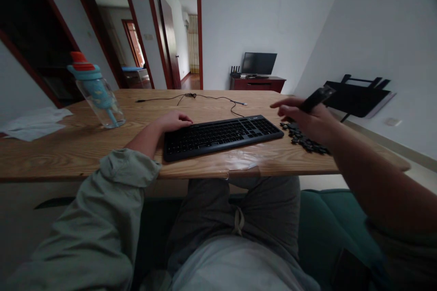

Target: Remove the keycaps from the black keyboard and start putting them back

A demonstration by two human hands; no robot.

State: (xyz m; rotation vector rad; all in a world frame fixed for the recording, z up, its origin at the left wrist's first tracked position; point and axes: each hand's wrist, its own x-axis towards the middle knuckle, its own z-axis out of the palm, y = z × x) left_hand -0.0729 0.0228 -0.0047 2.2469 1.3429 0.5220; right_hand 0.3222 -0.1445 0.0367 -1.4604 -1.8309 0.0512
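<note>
Keyboard (221, 135) on the wooden table (68, 150): left hand (174, 121) rests open beside it, right hand (307, 118) grips a dark tool (316, 98).

One keyboard (221, 135), one water bottle (97, 91), one cable (201, 97), one pile of black keycaps (303, 140), one crumpled paper (32, 122) and two hands: left hand (174, 121), right hand (307, 120).

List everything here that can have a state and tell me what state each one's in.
Keyboard: flat on the table, left hand resting at its left end.
Right hand: holding a dark object, lifted above the pile of keycaps.
Water bottle: upright, lid shut.
Cable: lying loose on the table.
Monitor: screen dark.
Door: open.
</note>
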